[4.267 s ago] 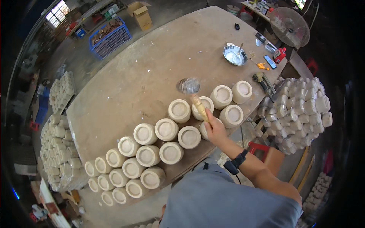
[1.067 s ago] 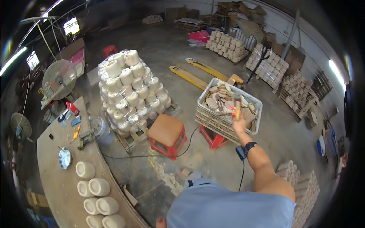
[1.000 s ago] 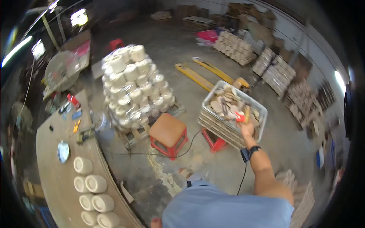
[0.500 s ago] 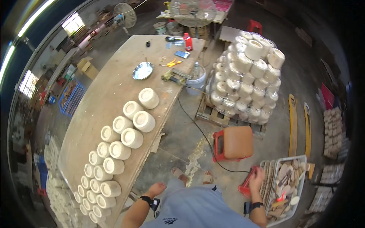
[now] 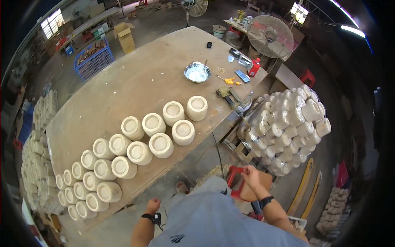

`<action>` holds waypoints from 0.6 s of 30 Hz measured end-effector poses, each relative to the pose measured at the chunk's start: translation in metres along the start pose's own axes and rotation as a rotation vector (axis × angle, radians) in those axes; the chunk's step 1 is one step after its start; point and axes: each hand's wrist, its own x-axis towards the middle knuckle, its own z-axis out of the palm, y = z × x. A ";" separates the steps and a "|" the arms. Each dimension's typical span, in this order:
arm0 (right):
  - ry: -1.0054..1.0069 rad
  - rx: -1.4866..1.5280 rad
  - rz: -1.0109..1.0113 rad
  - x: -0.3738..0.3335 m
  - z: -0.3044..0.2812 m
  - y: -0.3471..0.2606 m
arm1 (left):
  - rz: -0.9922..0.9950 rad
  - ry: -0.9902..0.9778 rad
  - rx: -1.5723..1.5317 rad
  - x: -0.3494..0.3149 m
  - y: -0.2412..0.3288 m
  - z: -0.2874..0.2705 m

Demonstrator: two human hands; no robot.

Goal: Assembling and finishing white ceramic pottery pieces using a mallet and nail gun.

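Beside the table's near edge hangs my left hand (image 5: 154, 205), its fingers curled, with nothing visible in them. My right hand (image 5: 251, 177) is over the red stool (image 5: 235, 173) with the brown seat (image 5: 258, 187). Its fingers are loosely bent and a little apart; no held thing shows, and I cannot tell whether it touches the stool. Cream-coloured round blocks with recessed tops, such as this block (image 5: 161, 145), stand in slanting rows on the wooden table (image 5: 111, 94).
A nail gun (image 5: 230, 98), foil bowl (image 5: 197, 73), yellow air blow gun (image 5: 228, 80), phone (image 5: 242, 76) and red bottle (image 5: 254, 67) lie or stand toward the table's far right. Wrapped round blocks (image 5: 284, 127) are stacked on a pallet (image 5: 238, 149). Yellow pallet-jack forks (image 5: 301, 187) lie on the floor.
My view has turned right, so the table and blocks look rotated. My right hand has left the red object beside the crate and is now over the stool. My left hand stays low.
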 end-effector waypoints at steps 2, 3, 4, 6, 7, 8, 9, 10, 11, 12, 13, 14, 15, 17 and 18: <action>-0.074 0.025 0.010 0.041 0.010 0.000 | -0.129 0.001 -0.115 -0.004 -0.046 0.022; -0.142 0.057 0.020 0.064 0.013 -0.002 | -0.167 0.012 -0.103 -0.007 -0.068 0.035; -0.161 0.058 0.018 0.088 0.015 -0.009 | -0.208 0.023 -0.091 -0.014 -0.091 0.051; -0.222 -0.118 -0.111 0.143 0.025 -0.027 | -0.327 -0.026 -0.206 -0.033 -0.104 0.075; -0.219 -0.203 -0.088 0.170 0.028 -0.033 | -0.117 -0.009 -0.188 -0.049 -0.089 0.072; -0.229 -0.282 -0.068 0.198 0.029 -0.039 | -0.143 0.038 -0.147 -0.059 -0.076 0.072; -0.183 -0.256 -0.095 0.229 0.036 -0.032 | -0.176 0.089 -0.106 -0.068 -0.064 0.073; -0.138 -0.227 -0.117 0.260 0.045 -0.023 | -0.193 0.090 -0.094 -0.072 -0.055 0.071; -0.064 -0.226 -0.170 0.289 0.050 -0.020 | -0.202 0.055 0.003 -0.076 -0.049 0.072; -0.009 -0.184 -0.210 0.318 0.056 -0.014 | -0.210 0.017 0.101 -0.078 -0.042 0.074; 0.048 -0.186 -0.213 0.345 0.064 -0.002 | -0.227 -0.012 0.127 -0.079 -0.039 0.079; -0.015 -0.249 -0.240 0.379 0.073 0.006 | -0.254 0.000 0.019 -0.081 -0.040 0.096; -0.064 -0.276 -0.161 0.402 0.082 -0.002 | -0.279 0.025 -0.131 -0.084 -0.043 0.114; -0.139 -0.291 -0.062 0.432 0.099 -0.011 | -0.311 0.081 -0.408 -0.086 -0.036 0.136; -0.228 -0.421 -0.013 0.447 0.111 -0.020 | -0.326 0.128 -0.508 -0.089 -0.027 0.145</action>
